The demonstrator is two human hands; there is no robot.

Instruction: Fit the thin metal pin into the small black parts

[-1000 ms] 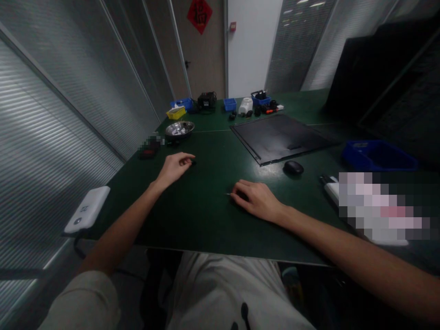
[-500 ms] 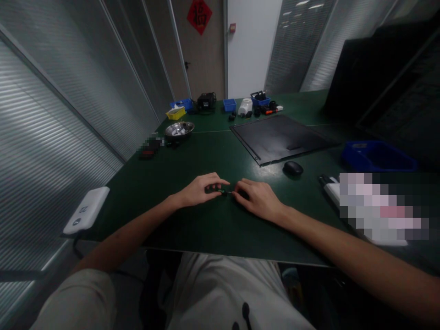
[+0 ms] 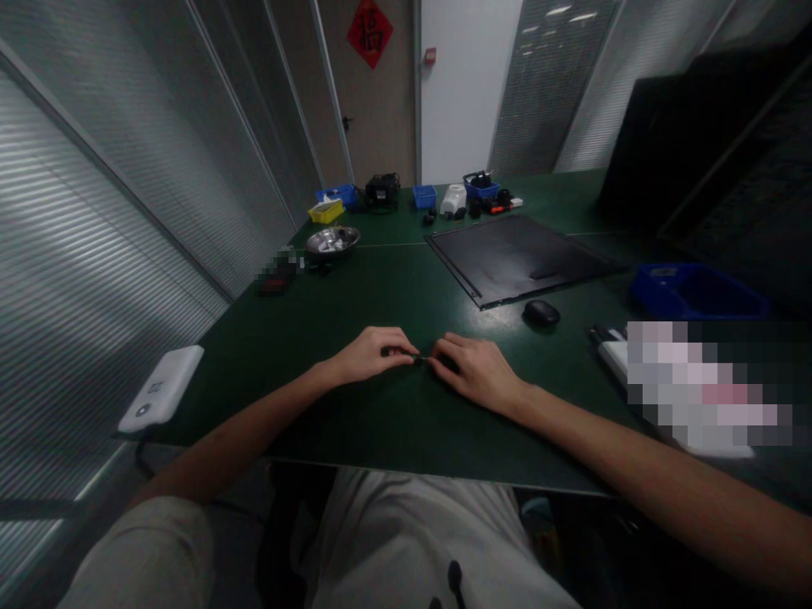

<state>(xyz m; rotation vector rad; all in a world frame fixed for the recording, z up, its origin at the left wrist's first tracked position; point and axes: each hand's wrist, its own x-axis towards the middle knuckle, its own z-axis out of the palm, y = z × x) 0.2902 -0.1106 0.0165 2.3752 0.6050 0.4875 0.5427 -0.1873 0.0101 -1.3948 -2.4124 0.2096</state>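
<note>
Above the green table top [image 3: 381, 423], my left hand [image 3: 371, 355] is closed, its thumb and fingers pinching a small dark piece with a thin, pale end [image 3: 419, 360]. It is too small to name, and my fingertips cover part of it. Just to the right, my right hand [image 3: 479, 368] rests on the table with its thumb and forefinger pressed together at the tip of the thin end. Both hands nearly meet at the piece. The other fingers of my right hand are curled.
A black mouse [image 3: 541, 313] lies beyond my right hand, before a large black flat panel [image 3: 520, 254]. A metal bowl [image 3: 333, 241] with small parts stands far left. A blue tray [image 3: 698, 288] is at right, a white device [image 3: 161, 387] at the left edge.
The fingers of my left hand have closed from a loose, spread grasp into a pinch on the small piece. My right hand has stayed almost in place.
</note>
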